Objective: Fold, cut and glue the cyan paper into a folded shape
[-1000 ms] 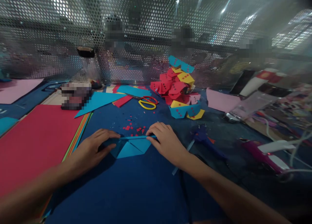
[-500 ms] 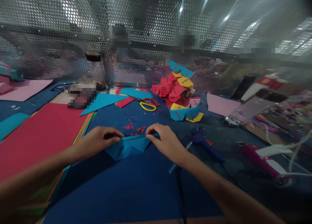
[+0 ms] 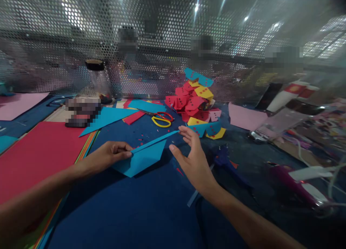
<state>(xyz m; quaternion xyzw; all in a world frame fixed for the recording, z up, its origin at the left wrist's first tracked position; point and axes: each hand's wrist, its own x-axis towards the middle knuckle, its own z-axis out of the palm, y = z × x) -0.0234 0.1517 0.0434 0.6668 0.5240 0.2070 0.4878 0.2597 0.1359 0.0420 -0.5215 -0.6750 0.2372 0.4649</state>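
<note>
My left hand (image 3: 115, 153) pinches the upper edge of a folded blue paper piece (image 3: 146, 155) just above the dark blue table. A narrow strip along that edge slants up to the right. My right hand (image 3: 193, 157) is open, thumb and fingers apart, with its fingertips at or very near the strip's far end; whether they touch it I cannot tell. Several small red paper bits (image 3: 141, 140) lie behind the blue paper, partly hidden by it. Scissors (image 3: 162, 119) with red and yellow handles rest farther back.
Red paper sheets (image 3: 45, 151) are stacked on the left. Behind stand a pile of red and yellow folded paper pieces (image 3: 191, 101) and a clear jar (image 3: 99, 81). On the right lie a blue glue gun (image 3: 231, 166), a magenta device with cables (image 3: 300, 186) and a tilted clear bottle (image 3: 286, 119).
My right hand has let go of the blue paper's edge, opened, and moved right and slightly up. The paper's right end has risen and shows a slanted strip. My left hand keeps its pinch.
</note>
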